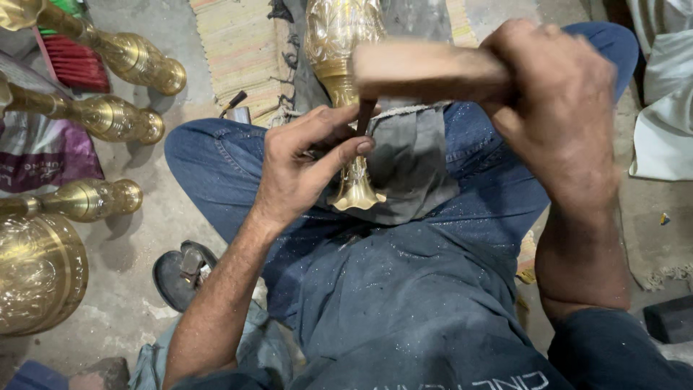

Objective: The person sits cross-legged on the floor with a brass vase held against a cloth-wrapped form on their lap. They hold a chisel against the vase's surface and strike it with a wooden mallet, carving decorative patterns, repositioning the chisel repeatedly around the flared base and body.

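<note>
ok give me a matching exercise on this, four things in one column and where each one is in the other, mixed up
Things:
1. wooden mallet
2. thin dark punch
3. brass vase
4. dark sandal

Places:
a. on the concrete floor beside the knee
b. gripped in the right hand
c. lying across the lap on a grey cloth
d. pinched in the left hand

Pairs: 1-b, 2-d, 3-c, 4-a

Head camera looks steeply down, close above lap.
</note>
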